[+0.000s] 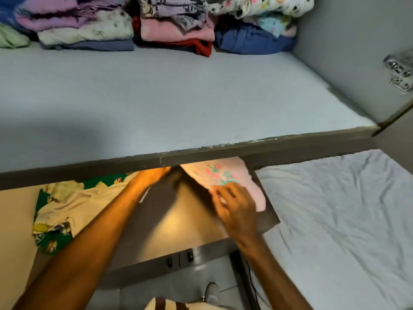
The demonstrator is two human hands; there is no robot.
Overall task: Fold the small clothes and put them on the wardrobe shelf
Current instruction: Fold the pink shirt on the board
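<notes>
Landmark: shelf edge (201, 153), the dark front lip running across the view; all places are being given against it

Unfolded heap (64, 211): lying below the shelf edge at far left, green and cream printed pieces, loose and overlapping on the tan worktop (172, 224)

Left hand (156, 175): reaching just under the shelf edge, blurred and partly in shadow; cannot tell whether it is gripping or flat

Pink garment (228, 175): sitting under the shelf edge right of centre, print facing up, one part running out of sight beneath the lip

Right hand (234, 204): fingers curled narrow, pinching the near hem of the pink garment

Risk, fold: the hidden part may be dragging against the underside of the shelf edge, so the fold is likely coming out crooked

Risk, slip: the garment is lying close to the worktop's right border; a tug that way could be sending it off onto the white sheet (339, 215)

Risk, stacks: folded stacks (174, 30) are crowding the back, well above the shelf edge, leaning unevenly; pushing a new piece in hard could be toppling them

Surface: pale grey shelf board (167, 97) lying bare between edge and stacks; lip paint chipping

Room: dim, warm light falling on the worktop; grey side wall (348, 52) at right with a metal hinge (400, 70)
</notes>
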